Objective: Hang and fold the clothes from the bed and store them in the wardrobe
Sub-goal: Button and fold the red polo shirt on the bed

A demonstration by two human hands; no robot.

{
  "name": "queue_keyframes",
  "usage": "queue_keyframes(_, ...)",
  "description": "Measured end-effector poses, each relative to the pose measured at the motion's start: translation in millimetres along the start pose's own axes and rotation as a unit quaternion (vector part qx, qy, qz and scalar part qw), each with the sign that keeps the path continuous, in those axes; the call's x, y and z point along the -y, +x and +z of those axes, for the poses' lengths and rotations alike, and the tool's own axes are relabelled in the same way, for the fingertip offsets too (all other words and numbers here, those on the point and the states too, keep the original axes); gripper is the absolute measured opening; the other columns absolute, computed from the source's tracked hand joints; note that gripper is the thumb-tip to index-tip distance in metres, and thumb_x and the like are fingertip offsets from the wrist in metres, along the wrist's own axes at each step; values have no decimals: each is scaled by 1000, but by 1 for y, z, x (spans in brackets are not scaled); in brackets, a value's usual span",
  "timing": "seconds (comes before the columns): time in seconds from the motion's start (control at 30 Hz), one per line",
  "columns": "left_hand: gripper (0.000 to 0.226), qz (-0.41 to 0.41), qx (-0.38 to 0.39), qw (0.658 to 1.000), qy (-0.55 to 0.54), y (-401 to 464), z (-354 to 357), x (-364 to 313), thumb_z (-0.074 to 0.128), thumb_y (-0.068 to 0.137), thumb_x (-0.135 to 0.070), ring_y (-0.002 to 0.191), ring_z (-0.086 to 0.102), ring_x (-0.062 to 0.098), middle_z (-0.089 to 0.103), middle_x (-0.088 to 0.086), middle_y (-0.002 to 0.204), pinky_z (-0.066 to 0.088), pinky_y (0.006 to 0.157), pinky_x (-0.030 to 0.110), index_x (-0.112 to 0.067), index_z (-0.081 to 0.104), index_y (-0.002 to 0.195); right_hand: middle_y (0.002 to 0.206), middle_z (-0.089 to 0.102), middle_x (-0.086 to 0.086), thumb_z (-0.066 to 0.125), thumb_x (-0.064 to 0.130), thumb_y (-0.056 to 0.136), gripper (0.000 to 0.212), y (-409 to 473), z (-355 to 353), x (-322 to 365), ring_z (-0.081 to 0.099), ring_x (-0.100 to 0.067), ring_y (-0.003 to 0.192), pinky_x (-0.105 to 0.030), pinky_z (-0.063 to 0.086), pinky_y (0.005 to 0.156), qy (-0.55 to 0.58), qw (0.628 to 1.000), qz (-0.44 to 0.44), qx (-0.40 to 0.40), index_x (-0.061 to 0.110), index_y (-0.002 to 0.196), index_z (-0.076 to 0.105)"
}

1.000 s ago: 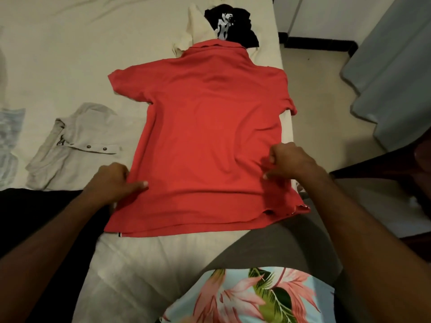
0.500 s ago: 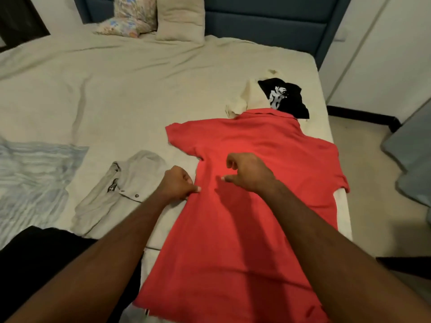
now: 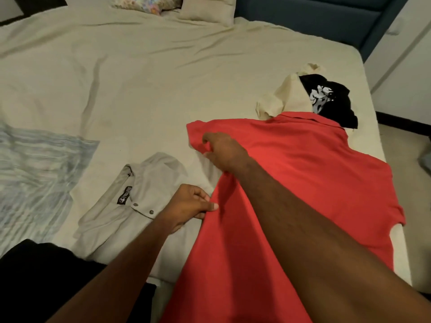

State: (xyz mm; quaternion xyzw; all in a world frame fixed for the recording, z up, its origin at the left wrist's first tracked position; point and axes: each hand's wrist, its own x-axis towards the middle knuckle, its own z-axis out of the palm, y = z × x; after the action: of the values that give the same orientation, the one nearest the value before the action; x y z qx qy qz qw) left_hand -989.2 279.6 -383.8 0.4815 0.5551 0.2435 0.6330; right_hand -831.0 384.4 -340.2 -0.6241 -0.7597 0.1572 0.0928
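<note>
A red polo shirt [image 3: 303,183] lies spread face down along the right side of the bed [image 3: 151,78], collar pointing away from me. My right hand [image 3: 224,150] reaches across it and pinches its left sleeve near the armpit. My left hand [image 3: 189,206] pinches the shirt's left side edge lower down. Beside that edge lies a grey buttoned garment [image 3: 130,206]. Beyond the collar sit a cream garment [image 3: 284,99] and a black printed one [image 3: 331,99].
A pale blue striped cloth [image 3: 35,173] lies at the bed's left. A black garment [image 3: 42,276] covers the near left corner. Pillows [image 3: 186,5] lean against the blue headboard [image 3: 314,17]. White wardrobe doors [image 3: 405,57] stand to the right, across a strip of floor.
Both hands left the shirt's hem area. The right hand has crossed over to the left sleeve; the left hand has slid along the left edge. My view has tilted up over the bed.
</note>
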Motion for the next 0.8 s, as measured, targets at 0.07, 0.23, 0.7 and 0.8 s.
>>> queue_keyframes(0.07,30,-1,5,1000,-3,3,-2,2,86,74,1,62,67,18,69,15,71,57,61,29,11,65,93,136,56,-12,75,33,89,70,9,13,6,56,-34,123,-49,52,96,-6,999,33,9,23,147,36)
queue_keyframes(0.23,29,6,16,1000,-1,8,-3,6,88,73,-2,62,67,20,70,20,73,56,61,31,7,66,90,162,29,-19,44,13,104,57,22,37,12,58,-46,117,-49,51,78,-188,982,-26,7,41,150,27)
queue_keyframes(0.7,23,68,37,997,14,-9,16,-17,76,85,0,57,61,13,63,7,67,50,50,26,-5,73,108,131,68,-11,57,-8,83,57,-8,-28,-39,66,-24,109,-30,48,95,162,971,76,-156,10,137,63)
queue_keyframes(0.8,29,116,36,991,48,-10,54,-33,75,84,5,47,51,7,58,8,67,42,45,18,-3,70,112,135,65,-5,56,-13,75,75,-27,-47,-72,61,-10,94,-32,54,91,277,928,108,-225,15,144,57)
